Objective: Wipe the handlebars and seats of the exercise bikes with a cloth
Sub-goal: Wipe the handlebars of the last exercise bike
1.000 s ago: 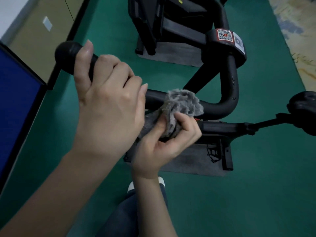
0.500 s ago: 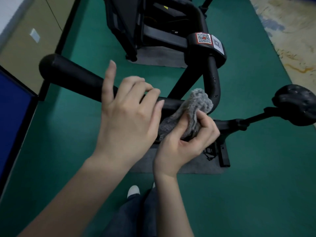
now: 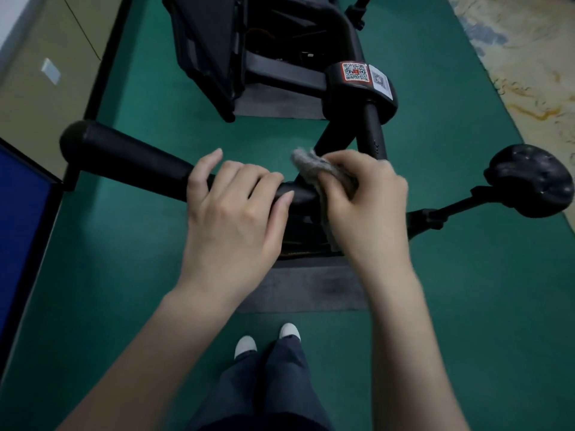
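A black padded handlebar [image 3: 130, 157] runs from the left toward the bike's centre stem [image 3: 371, 132]. My left hand [image 3: 236, 213] lies over the bar with fingers curled round it, thumb on the far side. Right beside it, my right hand [image 3: 364, 200] grips a grey fluffy cloth [image 3: 311, 164] and presses it onto the bar near the bend. Part of the cloth hangs below the bar, mostly hidden by my hand. The black seat [image 3: 529, 181] sits on its post at the right.
A second black bike frame [image 3: 217, 51] stands behind on a grey mat. A grey mat [image 3: 305, 287] lies under this bike on green floor. A blue panel [image 3: 18, 219] is at the left edge. My feet [image 3: 267, 339] stand just behind the mat.
My left hand slid from the bar's left end toward the middle, lifted briefly, and now grips again. My right hand turned over and laid the cloth on top of the bar.
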The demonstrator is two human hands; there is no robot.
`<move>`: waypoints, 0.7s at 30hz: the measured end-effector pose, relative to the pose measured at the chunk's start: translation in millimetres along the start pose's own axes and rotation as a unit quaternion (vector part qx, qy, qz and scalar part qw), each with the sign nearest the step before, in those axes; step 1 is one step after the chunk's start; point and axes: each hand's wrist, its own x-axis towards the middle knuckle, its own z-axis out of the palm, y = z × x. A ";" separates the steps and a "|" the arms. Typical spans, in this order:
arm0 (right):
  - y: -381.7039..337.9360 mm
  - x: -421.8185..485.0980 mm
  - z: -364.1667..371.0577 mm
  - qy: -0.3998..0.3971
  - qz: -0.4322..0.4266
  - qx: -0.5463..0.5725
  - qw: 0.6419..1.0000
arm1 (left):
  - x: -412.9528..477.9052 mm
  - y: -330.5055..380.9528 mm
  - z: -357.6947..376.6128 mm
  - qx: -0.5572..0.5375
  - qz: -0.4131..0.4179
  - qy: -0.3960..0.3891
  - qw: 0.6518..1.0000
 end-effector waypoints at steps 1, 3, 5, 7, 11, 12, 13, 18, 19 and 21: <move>-1.9 10.3 -4.1 -0.059 -0.008 -0.013 0.998 | 0.2 -0.2 0.2 -0.003 -0.001 0.001 1.000; -1.4 31.2 -11.7 -0.150 -0.015 -0.042 0.988 | 0.1 -0.2 0.5 -0.008 -0.001 0.004 1.000; 5.1 47.7 -17.8 -0.221 -0.017 -0.080 0.972 | -0.3 -0.7 0.8 -0.010 -0.001 0.007 1.000; 10.5 56.5 -20.5 -0.268 -0.020 -0.098 0.958 | -0.7 -1.3 1.2 -0.009 -0.002 0.009 1.000; 2.8 64.3 -9.7 -0.309 -0.051 -0.057 0.948 | -0.7 -0.8 1.9 -0.006 0.000 0.011 1.000; 1.3 65.9 -7.8 -0.318 -0.056 -0.050 0.945 | -0.7 -0.7 2.1 -0.005 0.001 0.012 1.000; 1.6 67.6 -7.6 -0.328 -0.060 -0.049 0.942 | -0.5 -0.9 2.2 -0.003 0.001 0.013 1.000; 13.7 71.6 -17.0 -0.326 -0.079 -0.094 0.937 | -0.1 -0.1 1.5 0.003 -0.005 0.009 1.000; 12.7 71.7 -14.8 -0.320 -0.082 -0.094 0.939 | 0.0 0.3 1.6 0.003 -0.006 0.009 1.000; 7.7 74.4 -8.9 -0.337 -0.082 -0.096 0.933 | -0.1 0.8 1.6 0.005 -0.004 0.010 1.000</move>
